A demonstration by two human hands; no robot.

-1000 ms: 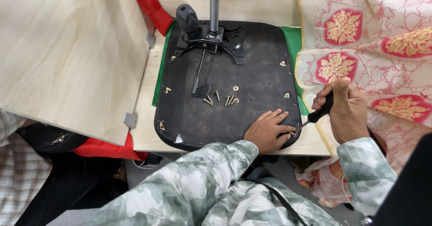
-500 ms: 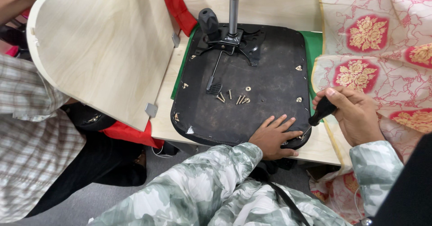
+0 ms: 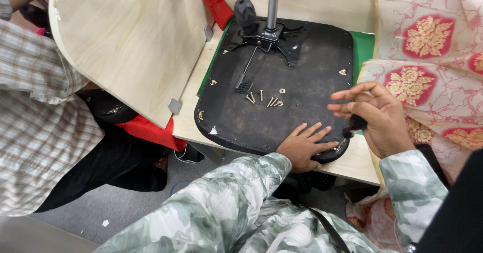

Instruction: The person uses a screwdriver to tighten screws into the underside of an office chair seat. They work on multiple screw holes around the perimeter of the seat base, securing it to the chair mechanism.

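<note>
Edges first: our left hand (image 3: 303,146) lies flat, fingers spread wide, on the near rim of the black seat base (image 3: 282,89) at lower centre. Our right hand (image 3: 378,117) closes its fingers round a black-handled screwdriver (image 3: 353,126) at the seat's right corner. Loose screws (image 3: 264,98) lie mid-seat, with bare surface around them. A pale wooden panel (image 3: 131,41) fills the upper left.

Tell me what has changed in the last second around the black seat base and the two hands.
The right hand has turned: its fingers now spread over the black-handled screwdriver, the tip at the near right corner of the upturned black seat base. A person in a checked shirt has come in at left. Unchanged: the left hand stays flat on the base; the loose brass screws lie mid-seat.
</note>
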